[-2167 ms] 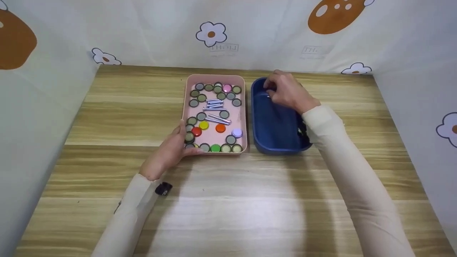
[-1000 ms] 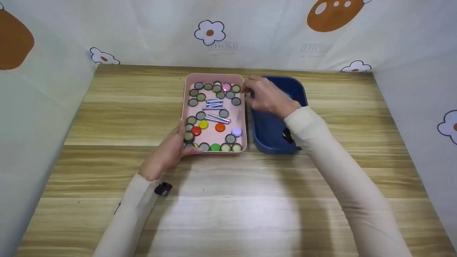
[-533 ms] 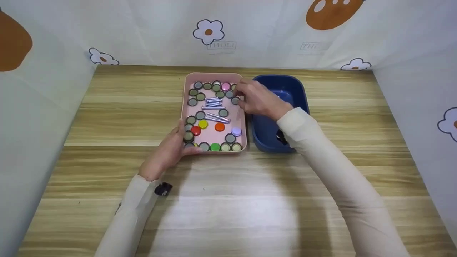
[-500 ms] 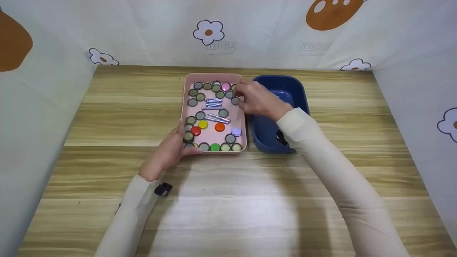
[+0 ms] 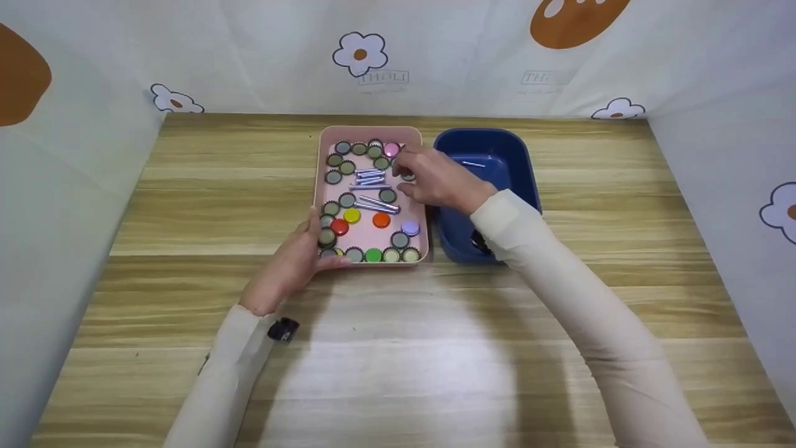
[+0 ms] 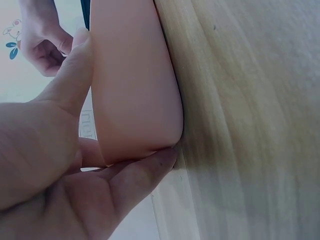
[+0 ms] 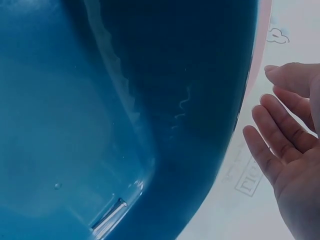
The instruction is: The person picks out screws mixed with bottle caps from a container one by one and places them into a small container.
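Note:
My left hand (image 5: 286, 267) grips the near left corner of a pink tray (image 5: 373, 134), thumb along the near wall and fingers along the left wall. In the left wrist view, the fingertips (image 6: 167, 157) reach the tray's bottom edge. Bottle caps lie in the tray, several grey-green side up and others coloured, such as an orange cap (image 5: 381, 220). Silver nails (image 5: 371, 180) lie across its middle. My right hand (image 5: 438, 177) hangs over the tray's right side, thumb and fingers apart and holding nothing. It hides some caps.
A dark blue box (image 5: 457, 246) stands close to the right of the tray, with a silver nail (image 5: 474, 164) at its far end. Both sit on a wood-grain table (image 5: 398, 348). A patterned cloth (image 5: 261, 56) hangs behind and at both sides.
My right hand has left the far part of the blue box and moved left over the pink tray. The nail in the box has come into sight. My left hand keeps its place.

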Tool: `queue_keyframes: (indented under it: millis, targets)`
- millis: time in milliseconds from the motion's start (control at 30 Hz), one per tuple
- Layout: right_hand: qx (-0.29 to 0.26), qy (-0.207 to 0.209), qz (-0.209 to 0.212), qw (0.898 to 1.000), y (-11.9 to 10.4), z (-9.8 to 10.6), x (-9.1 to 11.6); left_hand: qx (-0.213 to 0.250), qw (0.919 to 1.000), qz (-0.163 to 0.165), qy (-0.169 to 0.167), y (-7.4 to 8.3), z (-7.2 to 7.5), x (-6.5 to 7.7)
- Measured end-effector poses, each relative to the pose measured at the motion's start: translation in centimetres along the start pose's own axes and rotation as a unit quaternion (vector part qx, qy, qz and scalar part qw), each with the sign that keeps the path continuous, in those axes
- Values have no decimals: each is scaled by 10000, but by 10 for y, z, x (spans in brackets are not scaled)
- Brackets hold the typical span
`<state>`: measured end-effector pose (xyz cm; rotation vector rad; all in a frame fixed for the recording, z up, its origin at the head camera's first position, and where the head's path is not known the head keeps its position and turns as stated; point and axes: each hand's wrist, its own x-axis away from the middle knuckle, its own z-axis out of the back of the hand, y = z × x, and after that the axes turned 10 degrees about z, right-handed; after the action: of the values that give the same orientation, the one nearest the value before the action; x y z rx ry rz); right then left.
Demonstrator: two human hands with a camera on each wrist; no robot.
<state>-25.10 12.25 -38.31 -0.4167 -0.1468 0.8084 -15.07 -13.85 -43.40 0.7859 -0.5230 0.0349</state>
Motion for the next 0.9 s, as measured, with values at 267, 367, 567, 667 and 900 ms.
queue_keyframes:
  millis: [267,367,567,667,900]
  targets:
    - [186,28,276,9994,-8,-5,-5,182,9998,-35,-27,-1,1,0]
    - [225,71,422,9988,-10,-7,-7,-18,9999,-166,22,-1,0,0]
    - [360,52,507,9981,-14,-9,-7,-173,9994,-277,72,0,-1,1]
    - [360,13,461,9983,-17,-10,-8,-242,9994,-257,70,0,-1,1]
    - [113,-83,254,9996,-28,-12,-12,-388,9988,-276,98,-1,-1,1]
